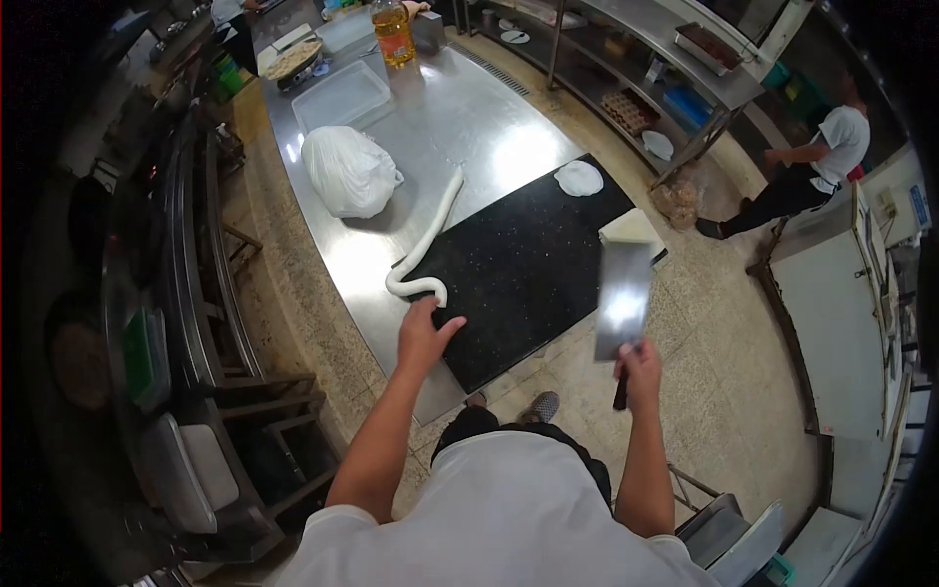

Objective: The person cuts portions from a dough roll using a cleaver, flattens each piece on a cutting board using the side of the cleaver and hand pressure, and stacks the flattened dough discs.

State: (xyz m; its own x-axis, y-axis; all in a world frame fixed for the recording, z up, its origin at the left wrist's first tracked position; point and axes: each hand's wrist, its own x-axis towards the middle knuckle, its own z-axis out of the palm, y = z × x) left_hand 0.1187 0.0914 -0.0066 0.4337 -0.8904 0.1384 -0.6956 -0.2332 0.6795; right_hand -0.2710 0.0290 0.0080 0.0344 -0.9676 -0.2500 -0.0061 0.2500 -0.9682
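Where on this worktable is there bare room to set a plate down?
The black board is bare, bar white specks, between the dough rope and the cleaver. The steel tabletop between the oil bottle and that board looks bare too, though glare hides some. The far end, around the plastic tray, is crowded.

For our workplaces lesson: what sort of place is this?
Probably a commercial kitchen: the right hand holds a cleaver, and what looks like a dough rope lies partly on a long steel worktop.
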